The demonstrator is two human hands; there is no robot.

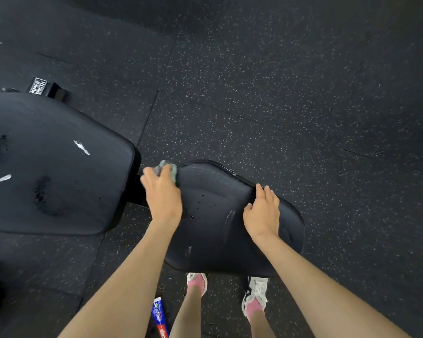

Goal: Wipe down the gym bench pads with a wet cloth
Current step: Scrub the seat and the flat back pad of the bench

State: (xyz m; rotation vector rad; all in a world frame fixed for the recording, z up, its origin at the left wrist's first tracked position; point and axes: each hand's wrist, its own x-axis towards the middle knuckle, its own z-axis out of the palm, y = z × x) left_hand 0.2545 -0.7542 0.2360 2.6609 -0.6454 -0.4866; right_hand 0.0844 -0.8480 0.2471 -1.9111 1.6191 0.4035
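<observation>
Cloth [168,170], pale green and bunched, sat at the far left corner of the smaller bench pad [213,191], mostly covered by the left hand [162,192]. The fingers of that hand were curled over it and pressed it against the pad's edge, so only a crumpled tuft showed beyond the knuckles. The right hand [263,212] held nothing. It lay flat on the same pad's far right side, well apart from the cloth, with its fingers nearly straight and their tips reaching the stitched rim. Small drops of water dotted the pad between the two hands. The larger bench pad [59,172] stood just to the left, with dark damp patches and a few white marks on it. Behind it a black bracket carried a white label [38,86], of which only "MMER" and "ENGTH" could be read. A blue and red packet [160,318] lay on the speckled floor [291,98] near the white and pink shoes [255,295]; its writing was too blurred to read.
</observation>
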